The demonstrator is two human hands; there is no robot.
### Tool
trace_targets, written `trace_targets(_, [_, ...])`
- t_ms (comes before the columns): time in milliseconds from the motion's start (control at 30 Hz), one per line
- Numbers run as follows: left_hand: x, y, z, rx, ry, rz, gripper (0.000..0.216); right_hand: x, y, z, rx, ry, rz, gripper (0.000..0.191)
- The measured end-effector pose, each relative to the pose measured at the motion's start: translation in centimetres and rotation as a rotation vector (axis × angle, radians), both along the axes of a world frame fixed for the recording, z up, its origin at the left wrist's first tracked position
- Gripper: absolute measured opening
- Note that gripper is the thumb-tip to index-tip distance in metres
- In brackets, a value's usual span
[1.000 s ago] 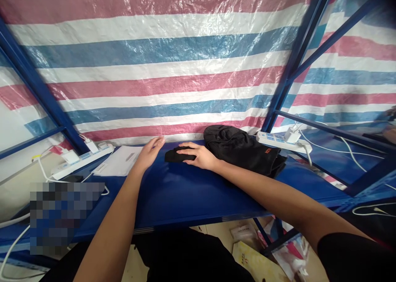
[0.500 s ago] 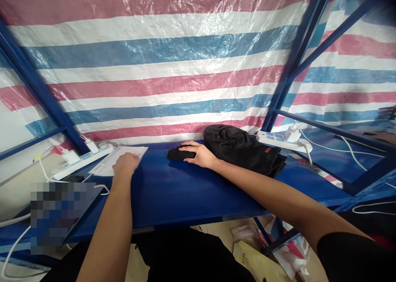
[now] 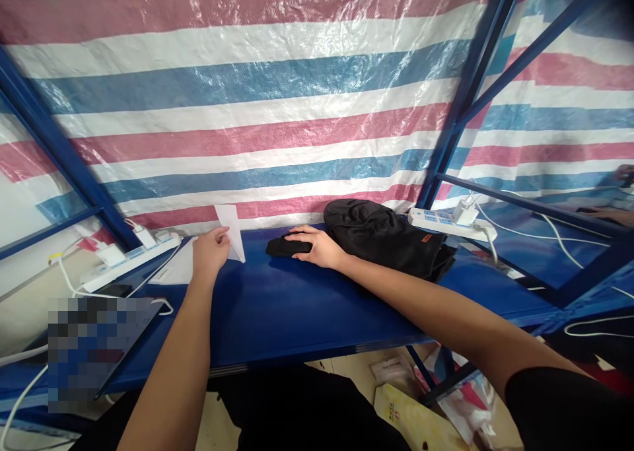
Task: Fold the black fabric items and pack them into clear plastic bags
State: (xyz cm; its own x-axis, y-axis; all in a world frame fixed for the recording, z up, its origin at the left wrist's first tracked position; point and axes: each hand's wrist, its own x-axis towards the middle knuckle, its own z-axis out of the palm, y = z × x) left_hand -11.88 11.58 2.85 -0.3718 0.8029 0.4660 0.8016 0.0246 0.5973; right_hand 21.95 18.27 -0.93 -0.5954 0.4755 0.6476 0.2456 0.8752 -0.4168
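Tipped up since half a second ago, a white paper (image 3: pixel 234 232) is pinched between the thumb and fingers of the left hand (image 3: pixel 210 253) above the blue table (image 3: pixel 317 312), while the right hand (image 3: pixel 321 247) spreads its fingers over a small black bundle (image 3: pixel 278 247), black clothing (image 3: pixel 381 236) just beyond and a striped sheet (image 3: pixel 277 134) behind.

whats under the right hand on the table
A small black item sits under the right hand, on the blue table. Its left end shows; the hand covers its right end, and anything beneath the item is hidden.
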Motion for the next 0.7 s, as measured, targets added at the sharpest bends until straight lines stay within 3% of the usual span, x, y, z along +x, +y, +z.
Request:
trace_targets(233, [0.9,1.1,-1.3,0.011,-0.234,-0.113,0.023,0.0,0.0,-0.1,-0.009,0.001,0.0,0.058])
trace_targets(467, [1.6,1.6,-1.9,0.047,-0.448,-0.125,0.034,0.0,-0.2,0.1,-0.02,-0.008,0.008,0.058])
trace_targets(567, [1.9,1.3,-1.6,0.024,-0.339,-0.163,0.025,0.0,-0.2,0.1,-0.026,-0.012,-0.002,0.057])
trace_targets(700, [2.3,0.9,-1.1,0.073,-0.049,-0.103,0.032,0.0,-0.2,0.0,-0.028,-0.001,-0.002,0.057])
